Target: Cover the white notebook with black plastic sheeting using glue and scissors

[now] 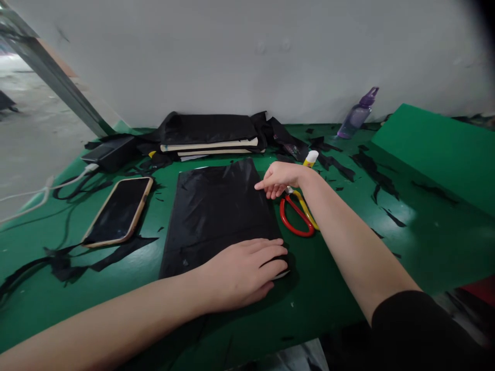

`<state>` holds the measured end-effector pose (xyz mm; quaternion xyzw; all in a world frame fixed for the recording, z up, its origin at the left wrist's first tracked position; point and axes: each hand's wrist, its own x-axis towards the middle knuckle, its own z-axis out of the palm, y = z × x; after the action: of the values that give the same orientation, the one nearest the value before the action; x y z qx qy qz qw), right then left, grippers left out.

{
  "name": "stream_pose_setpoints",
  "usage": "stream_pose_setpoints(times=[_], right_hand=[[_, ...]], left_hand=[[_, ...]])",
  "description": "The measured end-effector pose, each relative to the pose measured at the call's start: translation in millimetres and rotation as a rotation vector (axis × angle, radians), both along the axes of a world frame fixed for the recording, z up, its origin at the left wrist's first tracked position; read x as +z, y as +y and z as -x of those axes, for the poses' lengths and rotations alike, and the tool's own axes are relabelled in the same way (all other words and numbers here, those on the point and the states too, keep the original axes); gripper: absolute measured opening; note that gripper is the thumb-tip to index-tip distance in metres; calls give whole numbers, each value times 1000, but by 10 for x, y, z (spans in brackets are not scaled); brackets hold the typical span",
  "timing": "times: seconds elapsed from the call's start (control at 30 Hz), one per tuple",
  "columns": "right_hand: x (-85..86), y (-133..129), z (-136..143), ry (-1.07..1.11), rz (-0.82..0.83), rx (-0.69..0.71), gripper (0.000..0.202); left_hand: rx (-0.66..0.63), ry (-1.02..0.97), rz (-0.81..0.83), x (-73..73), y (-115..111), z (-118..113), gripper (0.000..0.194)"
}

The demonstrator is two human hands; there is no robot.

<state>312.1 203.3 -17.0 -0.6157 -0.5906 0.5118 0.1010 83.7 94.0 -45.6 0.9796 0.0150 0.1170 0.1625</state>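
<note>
A flat book-like item wrapped in black material point(216, 216) lies on the green table point(328, 278). My left hand point(243, 273) rests across its lower right corner, fingers spread and pointing right; a bit of white edge shows beneath the fingertips. At the item's upper right edge is my right hand point(276, 179), its index finger stretched out toward the black surface and its other fingers loosely curled, with nothing visible in them. Scissors with red and yellow handles point(297, 221) lie just under and beside the right hand. Behind the right wrist a glue stick with a white cap point(311, 158) shows.
A phone point(119, 211) lies left, near a black adapter point(110, 153) with a white cable. Black-covered books point(209, 130) are stacked at the back. A purple bottle point(356, 116) and green board point(436, 149) stand right. Black scraps point(375, 175) litter the table.
</note>
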Motion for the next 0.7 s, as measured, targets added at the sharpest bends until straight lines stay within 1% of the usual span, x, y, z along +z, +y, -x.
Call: stream_pose_setpoints(times=[0.1, 0.27, 0.57, 0.7], right_hand=[[3, -21, 11, -20, 39, 62, 39], [6, -44, 31, -66, 46, 122, 39], [-39, -36, 32, 10, 75, 133, 34], [-55, -19, 19, -5, 39, 159, 33]], left_hand=[[4, -4, -7, -5, -3, -3, 33], [1, 22, -30, 0, -5, -4, 33], [8, -3, -21, -5, -8, -6, 33], [7, 15, -32, 3, -13, -4, 32]])
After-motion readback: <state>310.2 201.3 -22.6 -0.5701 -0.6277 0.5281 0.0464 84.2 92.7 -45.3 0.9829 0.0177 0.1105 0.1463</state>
